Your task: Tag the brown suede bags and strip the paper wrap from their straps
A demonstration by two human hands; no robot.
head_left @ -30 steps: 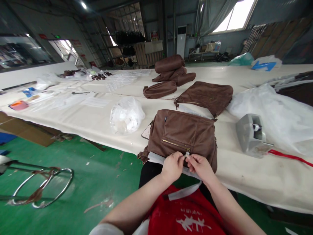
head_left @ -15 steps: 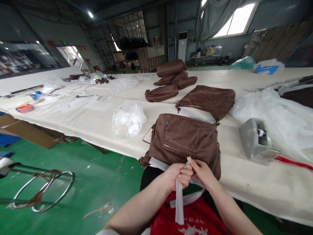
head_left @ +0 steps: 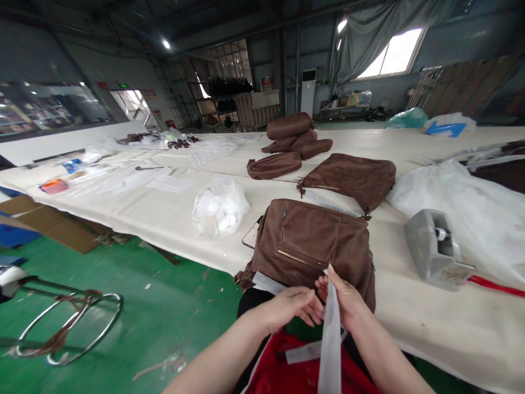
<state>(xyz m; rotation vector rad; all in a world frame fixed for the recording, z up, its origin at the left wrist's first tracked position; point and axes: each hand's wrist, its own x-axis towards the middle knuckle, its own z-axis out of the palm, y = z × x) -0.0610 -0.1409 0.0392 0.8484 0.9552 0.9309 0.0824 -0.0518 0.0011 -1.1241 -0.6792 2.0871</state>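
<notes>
At the right-hand end of the brass zip, the right hand pinches the top of a white strip between thumb and fingers, its length hanging down over the lap. Just beside it the left hand is empty, fingers half curled; whether their tips brush the strip, I can't tell. Good handling here would likely mean a firm pinch close to the zip, the strip kept flat and untwisted, and the free hand guiding the slack — a hard tug could pucker the soft panel. That zip belongs to a brown handbag lying at the near edge of the table. Beyond it lies a second brown bag; to the right stands a grey dispenser.

The zip's slider can't be made out near the right thumb, nor can any fastening of the strip. Its lower end is cut off by the view's bottom edge — and it partly covers another pale strip.
</notes>
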